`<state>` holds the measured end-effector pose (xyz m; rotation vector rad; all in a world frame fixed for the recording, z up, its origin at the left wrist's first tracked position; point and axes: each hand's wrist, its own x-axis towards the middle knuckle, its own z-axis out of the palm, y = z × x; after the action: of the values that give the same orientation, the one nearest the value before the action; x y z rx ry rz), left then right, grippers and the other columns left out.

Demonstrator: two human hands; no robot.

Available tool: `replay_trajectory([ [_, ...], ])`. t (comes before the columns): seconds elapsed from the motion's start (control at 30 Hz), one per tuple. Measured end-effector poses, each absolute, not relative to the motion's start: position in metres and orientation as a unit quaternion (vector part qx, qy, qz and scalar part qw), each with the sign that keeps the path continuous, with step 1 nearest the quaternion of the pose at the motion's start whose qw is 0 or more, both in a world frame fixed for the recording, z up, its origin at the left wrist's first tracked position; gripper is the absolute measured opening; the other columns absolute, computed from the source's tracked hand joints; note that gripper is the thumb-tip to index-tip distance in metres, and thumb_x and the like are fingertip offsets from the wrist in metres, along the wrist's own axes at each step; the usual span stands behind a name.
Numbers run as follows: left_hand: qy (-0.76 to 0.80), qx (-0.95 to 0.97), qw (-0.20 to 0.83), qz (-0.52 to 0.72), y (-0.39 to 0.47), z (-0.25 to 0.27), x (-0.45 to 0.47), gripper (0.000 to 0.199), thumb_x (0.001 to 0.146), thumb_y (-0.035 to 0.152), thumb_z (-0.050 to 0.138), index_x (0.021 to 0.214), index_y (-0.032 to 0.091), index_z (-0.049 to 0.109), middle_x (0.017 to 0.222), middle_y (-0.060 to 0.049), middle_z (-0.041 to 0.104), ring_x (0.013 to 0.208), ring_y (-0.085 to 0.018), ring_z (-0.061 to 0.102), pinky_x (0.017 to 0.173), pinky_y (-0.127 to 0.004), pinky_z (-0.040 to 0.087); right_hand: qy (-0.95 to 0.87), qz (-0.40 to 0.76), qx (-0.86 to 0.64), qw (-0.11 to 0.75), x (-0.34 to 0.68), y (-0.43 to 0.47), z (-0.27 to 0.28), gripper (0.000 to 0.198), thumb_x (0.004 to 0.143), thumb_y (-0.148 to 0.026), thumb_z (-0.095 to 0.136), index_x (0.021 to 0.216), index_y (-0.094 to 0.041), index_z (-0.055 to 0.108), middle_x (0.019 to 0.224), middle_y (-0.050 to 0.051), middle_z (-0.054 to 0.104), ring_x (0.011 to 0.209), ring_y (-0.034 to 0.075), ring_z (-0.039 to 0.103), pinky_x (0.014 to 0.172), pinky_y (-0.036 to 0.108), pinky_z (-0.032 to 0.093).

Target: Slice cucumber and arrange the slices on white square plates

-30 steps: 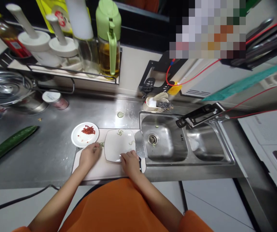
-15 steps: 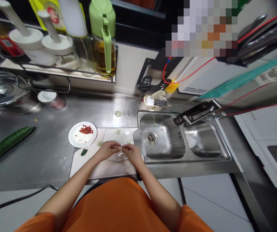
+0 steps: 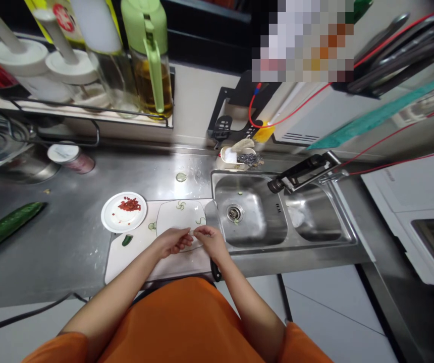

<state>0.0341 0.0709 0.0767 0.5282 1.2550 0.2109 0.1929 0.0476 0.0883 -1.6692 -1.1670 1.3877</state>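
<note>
My left hand (image 3: 173, 242) and my right hand (image 3: 210, 238) meet fingertip to fingertip above a square white plate (image 3: 169, 214). Both pinch a small pale piece (image 3: 192, 233), mostly hidden by the fingers; its kind is too small to tell. Curled cucumber strips (image 3: 180, 205) lie near the plate's far edge and right side. The plate rests on a white cutting board (image 3: 126, 264). On the board's left are a cucumber end (image 3: 126, 240) and a thin cucumber slice (image 3: 152, 226). A cleaver (image 3: 214, 222) lies along the board's right edge, black handle toward me.
A round white plate (image 3: 107, 214) with chopped red bits stands left of the board. A whole cucumber (image 3: 8, 227) lies farther left. To the right is a double sink (image 3: 255, 242). A condiment rack (image 3: 126, 117) hangs above the counter; a pot (image 3: 28, 166) stands below it.
My left hand has turned, its lower fingers now curled beneath. The fingertips still meet over the plate. The whole view has shifted slightly, so the surroundings appear farther left.
</note>
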Motion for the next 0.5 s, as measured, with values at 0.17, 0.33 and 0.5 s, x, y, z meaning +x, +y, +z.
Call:
replay_trajectory([
  [0.17, 0.537, 0.096, 0.830, 0.120, 0.076, 0.072, 0.041, 0.025, 0.066, 0.032, 0.069, 0.075, 0.010, 0.062, 0.065, -0.002, 0.061, 0.042, -0.002, 0.041, 0.034, -0.013, 0.017, -0.464, 0.516, -0.644, 0.322, 0.198, 0.046, 0.093, 0.018, 0.069, -0.034, 0.060, 0.069, -0.018, 0.067, 0.065, 0.000, 0.063, 0.065, 0.013, 0.054, 0.067, 0.025, 0.042],
  [0.33, 0.533, 0.082, 0.831, 0.141, 0.077, 0.069, 0.048, 0.014, 0.066, 0.021, 0.068, 0.068, 0.010, 0.059, 0.059, -0.001, 0.057, 0.042, -0.002, 0.042, 0.033, -0.013, 0.022, -0.475, 0.500, -0.659, 0.301, 0.204, 0.045, 0.095, 0.019, 0.069, -0.035, 0.059, 0.068, -0.017, 0.067, 0.063, 0.000, 0.062, 0.064, 0.013, 0.053, 0.065, 0.024, 0.040],
  [0.5, 0.511, 0.109, 0.835, 0.174, 0.077, 0.067, 0.053, 0.017, 0.061, 0.019, 0.071, 0.071, 0.011, 0.059, 0.061, 0.000, 0.057, 0.045, -0.003, 0.045, 0.037, -0.013, 0.027, -0.467, 0.501, -0.666, 0.294, 0.209, 0.043, 0.090, 0.020, 0.070, -0.035, 0.057, 0.067, -0.017, 0.065, 0.060, -0.002, 0.058, 0.057, 0.011, 0.048, 0.058, 0.023, 0.037],
])
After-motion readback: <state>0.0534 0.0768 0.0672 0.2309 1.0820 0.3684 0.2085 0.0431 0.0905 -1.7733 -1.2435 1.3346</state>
